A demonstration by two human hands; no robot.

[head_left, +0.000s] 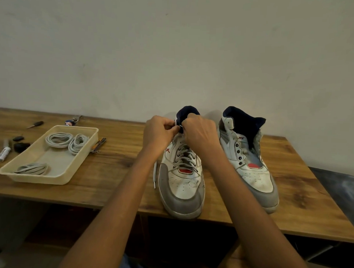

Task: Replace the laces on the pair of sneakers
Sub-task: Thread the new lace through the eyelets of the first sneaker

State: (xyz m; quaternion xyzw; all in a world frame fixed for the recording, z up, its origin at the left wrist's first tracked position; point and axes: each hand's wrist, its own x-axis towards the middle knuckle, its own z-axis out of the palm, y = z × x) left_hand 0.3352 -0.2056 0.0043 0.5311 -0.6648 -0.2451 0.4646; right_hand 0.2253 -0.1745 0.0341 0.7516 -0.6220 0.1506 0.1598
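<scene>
Grey lace (186,156) is running through the left sneaker (182,180), which is standing just left of the unlaced sneaker (250,157). Both the left hand (158,131) and right hand (198,132) are pinching that lace at the collar. Well left of it, a tray (6,172) is holding coiled laces (59,140).

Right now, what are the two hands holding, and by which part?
Both the left hand and right hand pinch the lace of the laced sneaker near its top eyelets, beside the navy collar. The exact grip point is hidden by the fingers.
</scene>
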